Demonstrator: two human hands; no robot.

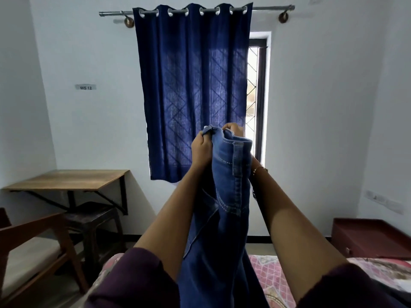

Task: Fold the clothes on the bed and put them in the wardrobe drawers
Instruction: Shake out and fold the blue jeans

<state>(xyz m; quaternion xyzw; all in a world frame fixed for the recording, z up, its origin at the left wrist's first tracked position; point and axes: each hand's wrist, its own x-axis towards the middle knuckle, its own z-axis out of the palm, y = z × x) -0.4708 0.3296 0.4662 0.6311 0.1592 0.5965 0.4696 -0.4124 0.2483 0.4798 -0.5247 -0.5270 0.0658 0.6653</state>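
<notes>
Clearly you had the jeans (224,196) up in the air in front of you, both arms raised toward the curtain (193,90). Your left hand (201,150) was curled round the top edge of the denim on its left side, fingers pinched closed on the cloth. Your right hand (233,130) gripped the same top edge from behind, only its curled fingertips showing over the fabric; the bracelet (260,168) on that wrist peeked out beside the seam.

What mattered for the next move was how the garment hung. Its long axis ran straight down from your fingers, the top bunched between the two hands and the rest dropping between your forearms and out of view at the bottom. Both hands sat at the same end, close together, the right a little higher and farther from you, the left nearer. I judged the folding had barely begun: the cloth was gathered, not spread flat.

The bed (273,278) lay directly beneath, its patterned cover showing to the right of the denim, so lowering the jeans would land them there.
</notes>
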